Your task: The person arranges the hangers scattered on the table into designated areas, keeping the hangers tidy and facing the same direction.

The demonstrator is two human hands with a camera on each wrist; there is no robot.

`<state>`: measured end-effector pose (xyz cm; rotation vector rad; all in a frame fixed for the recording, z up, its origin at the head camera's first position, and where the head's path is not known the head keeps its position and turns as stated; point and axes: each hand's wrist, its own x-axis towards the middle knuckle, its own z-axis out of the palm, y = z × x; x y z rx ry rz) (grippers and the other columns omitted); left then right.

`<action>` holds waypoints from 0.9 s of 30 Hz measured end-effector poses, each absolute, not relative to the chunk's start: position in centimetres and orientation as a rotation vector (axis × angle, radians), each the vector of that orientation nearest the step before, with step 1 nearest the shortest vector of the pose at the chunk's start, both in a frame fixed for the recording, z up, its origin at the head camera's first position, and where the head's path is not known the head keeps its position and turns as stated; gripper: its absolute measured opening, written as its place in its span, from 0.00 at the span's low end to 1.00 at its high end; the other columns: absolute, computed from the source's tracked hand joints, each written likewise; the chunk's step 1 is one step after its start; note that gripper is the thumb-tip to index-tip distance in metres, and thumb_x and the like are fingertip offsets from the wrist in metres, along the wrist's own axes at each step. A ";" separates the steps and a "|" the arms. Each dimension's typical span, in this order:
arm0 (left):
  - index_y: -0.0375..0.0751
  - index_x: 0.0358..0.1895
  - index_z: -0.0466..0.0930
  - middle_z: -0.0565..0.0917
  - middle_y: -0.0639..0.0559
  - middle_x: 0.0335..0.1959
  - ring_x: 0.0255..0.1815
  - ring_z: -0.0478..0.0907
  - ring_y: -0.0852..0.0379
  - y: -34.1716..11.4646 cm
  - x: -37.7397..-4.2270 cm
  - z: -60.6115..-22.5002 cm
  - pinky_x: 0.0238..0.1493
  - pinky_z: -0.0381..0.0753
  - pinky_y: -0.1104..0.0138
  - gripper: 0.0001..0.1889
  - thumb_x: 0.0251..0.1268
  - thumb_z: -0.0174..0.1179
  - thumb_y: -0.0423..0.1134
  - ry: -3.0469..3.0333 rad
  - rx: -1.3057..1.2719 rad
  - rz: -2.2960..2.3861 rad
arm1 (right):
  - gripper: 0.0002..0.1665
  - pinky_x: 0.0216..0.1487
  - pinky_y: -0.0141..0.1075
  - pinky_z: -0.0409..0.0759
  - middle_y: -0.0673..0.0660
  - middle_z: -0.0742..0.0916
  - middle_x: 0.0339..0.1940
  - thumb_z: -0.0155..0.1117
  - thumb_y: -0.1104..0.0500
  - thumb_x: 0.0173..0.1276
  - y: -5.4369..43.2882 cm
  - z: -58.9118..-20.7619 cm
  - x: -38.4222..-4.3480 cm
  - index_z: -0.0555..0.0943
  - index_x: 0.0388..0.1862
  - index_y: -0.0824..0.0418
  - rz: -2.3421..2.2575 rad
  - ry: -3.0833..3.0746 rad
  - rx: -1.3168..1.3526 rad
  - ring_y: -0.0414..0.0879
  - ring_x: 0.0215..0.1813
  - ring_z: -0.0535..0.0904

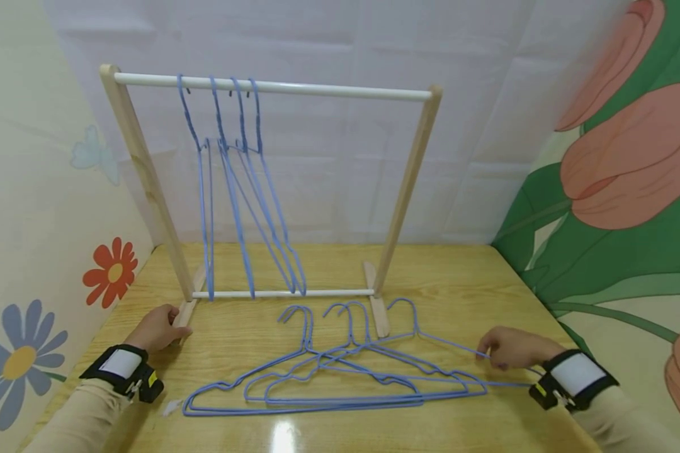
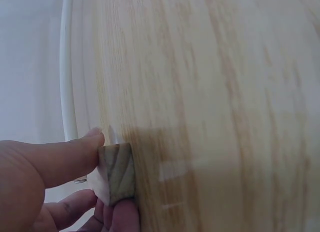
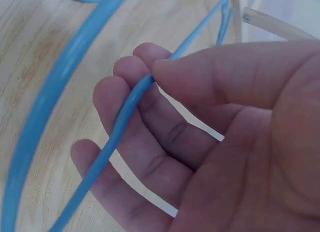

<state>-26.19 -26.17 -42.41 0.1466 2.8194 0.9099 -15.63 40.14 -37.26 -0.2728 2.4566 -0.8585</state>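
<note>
My left hand (image 1: 157,328) pinches the front end of the rack's left wooden foot (image 1: 186,313); in the left wrist view, thumb and fingers close around the squared wooden end (image 2: 120,173). On the right, my right hand (image 1: 512,347) holds the shoulder wire of a blue hanger (image 1: 450,341). The right wrist view shows that wire (image 3: 122,117) between the thumb and the curled fingers. This hanger lies at the right end of an overlapping group of blue hangers (image 1: 317,412), its hook pointing toward the rack.
A wooden rack with a white top bar (image 1: 340,90) stands at the back of the table (image 1: 459,283). Several blue hangers (image 1: 238,207) hang on its left half. Flower-printed sheets (image 1: 629,207) border both sides. A small whitish scrap (image 1: 172,408) lies at the front left.
</note>
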 end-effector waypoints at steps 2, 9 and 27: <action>0.13 0.52 0.67 0.78 0.32 0.38 0.37 0.76 0.44 -26.2 -26.2 -42.4 0.37 0.77 0.57 0.26 0.65 0.66 0.35 2.825 0.157 0.903 | 0.14 0.23 0.28 0.60 0.48 0.73 0.18 0.54 0.77 0.58 40.4 -37.1 -15.7 0.82 0.42 0.75 -0.921 2.387 -0.315 0.36 0.21 0.64; 0.13 0.53 0.66 0.77 0.32 0.39 0.38 0.75 0.43 -26.1 -26.2 -42.2 0.39 0.77 0.55 0.27 0.66 0.66 0.36 2.811 0.130 0.899 | 0.14 0.24 0.29 0.63 0.50 0.74 0.22 0.52 0.74 0.67 41.1 -36.6 -15.8 0.79 0.48 0.78 -1.033 2.256 -0.336 0.37 0.23 0.65; 0.14 0.51 0.67 0.77 0.34 0.37 0.37 0.75 0.44 -26.3 -26.2 -42.5 0.37 0.75 0.59 0.26 0.65 0.67 0.36 2.818 0.141 0.908 | 0.15 0.31 0.32 0.70 0.53 0.80 0.36 0.50 0.64 0.81 43.1 -34.4 -15.6 0.79 0.58 0.68 -1.229 2.154 -0.443 0.39 0.35 0.74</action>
